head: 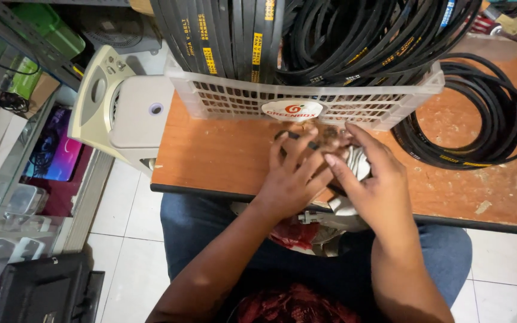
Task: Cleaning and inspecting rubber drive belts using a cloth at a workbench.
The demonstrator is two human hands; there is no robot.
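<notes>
Both hands worked small brownish part (pixel 324 133) wrapped in white rag (pixel 359 162), just before white lattice basket (pixel 306 98) on bench (pixel 222 157). Left hand (pixel 291 179) spread, fingertips on part. Right hand (pixel 378 179) cupped over rag, forefinger extended. Part's long axis unclear. Basket held upright black V-belts (pixel 234 36); 1 coil of belts (pixel 480 113) lay right of basket.

You're at an orange-brown wooden tabletop (pixel 222 158), scuffed pale toward its right end. A white slotted plastic basket (pixel 240 98) packed with black belts stands at the far edge. Coiled black belts (pixel 480 113) lie flat right of it. A white rag (pixel 357 161) sits by the near edge.
</notes>
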